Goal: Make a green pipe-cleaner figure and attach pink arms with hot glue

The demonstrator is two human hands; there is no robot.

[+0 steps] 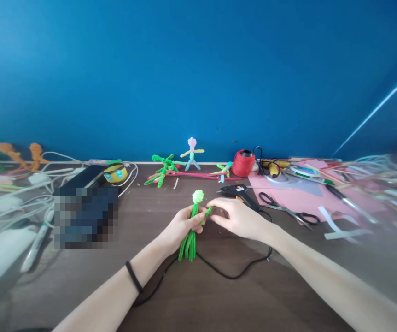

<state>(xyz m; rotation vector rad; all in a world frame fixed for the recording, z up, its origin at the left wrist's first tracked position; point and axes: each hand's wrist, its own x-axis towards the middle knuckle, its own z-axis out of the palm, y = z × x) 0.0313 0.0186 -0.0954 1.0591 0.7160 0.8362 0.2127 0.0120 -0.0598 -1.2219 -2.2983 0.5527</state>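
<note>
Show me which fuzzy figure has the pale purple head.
The upright figure at back centre, before the blue wall, with yellowish arms and bluish legs. The held figure has a light green head; the far-left figures are orange or green.

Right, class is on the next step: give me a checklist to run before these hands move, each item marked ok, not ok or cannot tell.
1. Left hand has hold of the green fuzzy bundle: ok.
2. Light green ball sits at the top of the bundle: ok.
3. Right hand firmly pinches the short green strand: cannot tell; the fingertips are at it, but the grip is unclear.
4. Scissors lie apart from both hands: ok, on the right.
5. Black cord is routed away from the work area: not ok, it crosses the table below the hands.
6. Glue gun is cool: cannot tell.
</note>
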